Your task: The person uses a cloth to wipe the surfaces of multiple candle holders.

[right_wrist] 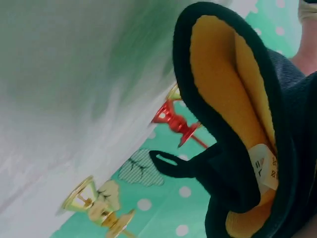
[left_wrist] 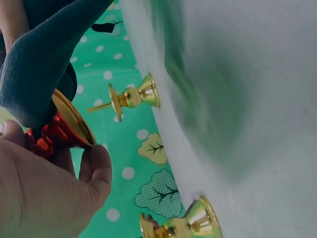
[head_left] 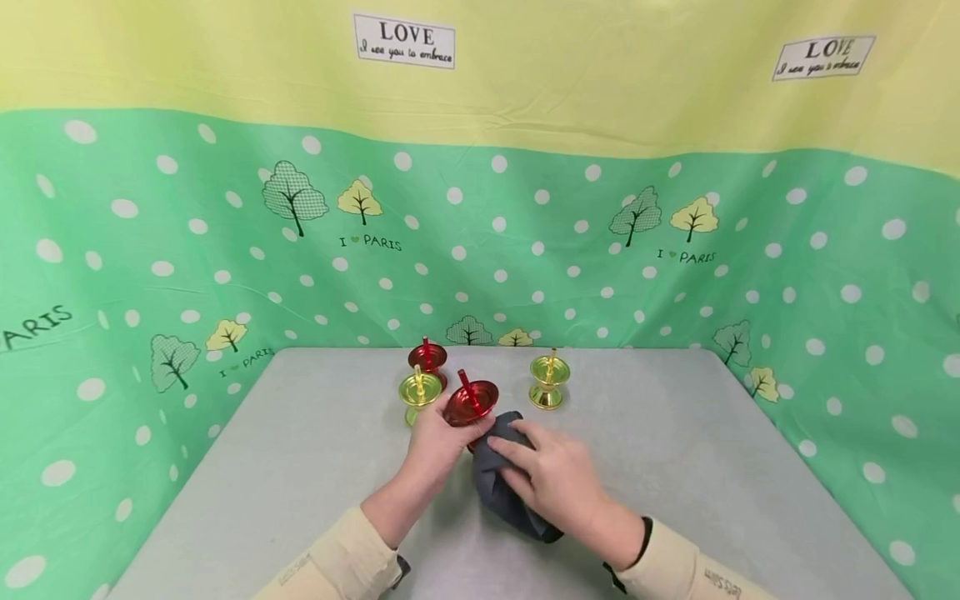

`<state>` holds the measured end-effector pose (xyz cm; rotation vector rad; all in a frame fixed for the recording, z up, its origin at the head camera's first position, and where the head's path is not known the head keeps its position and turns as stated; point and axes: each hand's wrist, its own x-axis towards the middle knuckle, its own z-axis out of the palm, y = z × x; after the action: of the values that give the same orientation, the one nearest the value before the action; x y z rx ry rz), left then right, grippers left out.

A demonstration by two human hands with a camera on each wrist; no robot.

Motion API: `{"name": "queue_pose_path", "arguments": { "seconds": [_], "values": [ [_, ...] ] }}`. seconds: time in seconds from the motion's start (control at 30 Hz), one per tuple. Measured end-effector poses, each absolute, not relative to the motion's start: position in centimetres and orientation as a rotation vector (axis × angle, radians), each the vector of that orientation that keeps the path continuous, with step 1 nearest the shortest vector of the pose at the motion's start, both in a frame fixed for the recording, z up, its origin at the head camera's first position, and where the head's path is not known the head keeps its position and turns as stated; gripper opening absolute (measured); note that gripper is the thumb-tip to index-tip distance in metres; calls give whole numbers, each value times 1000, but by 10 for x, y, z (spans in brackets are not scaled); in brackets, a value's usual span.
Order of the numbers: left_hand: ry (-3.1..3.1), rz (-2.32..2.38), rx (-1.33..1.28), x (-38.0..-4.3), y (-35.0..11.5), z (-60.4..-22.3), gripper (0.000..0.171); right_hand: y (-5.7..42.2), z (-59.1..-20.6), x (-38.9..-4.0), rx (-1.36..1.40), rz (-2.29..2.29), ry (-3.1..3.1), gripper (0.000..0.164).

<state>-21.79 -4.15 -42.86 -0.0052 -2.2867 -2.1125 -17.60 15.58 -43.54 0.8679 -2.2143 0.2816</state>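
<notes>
The left hand [head_left: 433,442] is gripping a glossy red, footed metallic candleholder [head_left: 474,407], likely light, slick, best held mid-stem; the right hand [head_left: 564,477] is apparently pinching a soft slate-grey cloth mitt [head_left: 495,490].

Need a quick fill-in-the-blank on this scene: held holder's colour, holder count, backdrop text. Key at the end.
1. The left hand holds a ____ candle holder.
2. While the right hand holds a dark cloth, ____ other holders stand on the table.
3. On the green backdrop, the word printed after "I" and a heart is ____.

Missing words: red; three; PARIS
</notes>
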Motion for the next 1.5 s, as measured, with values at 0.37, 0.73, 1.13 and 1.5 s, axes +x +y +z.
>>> {"name": "queue_pose_path", "arguments": {
  "seconds": [0.37,0.73,1.13,1.5],
  "values": [
    [-2372,-2143,-137,-218,-46,-424,37,165,-429,-188,638,457,-2403,36],
    [-2323,-2082,-19,-221,-45,-429,50,157,-434,-185,660,327,-2348,38],
    [-2253,-1986,-57,-222,-43,-433,34,154,-432,-180,792,381,-2316,39],
    [-2302,-1966,-17,-220,-41,-433,43,154,-436,-181,776,254,-2259,39]
  ]
}}
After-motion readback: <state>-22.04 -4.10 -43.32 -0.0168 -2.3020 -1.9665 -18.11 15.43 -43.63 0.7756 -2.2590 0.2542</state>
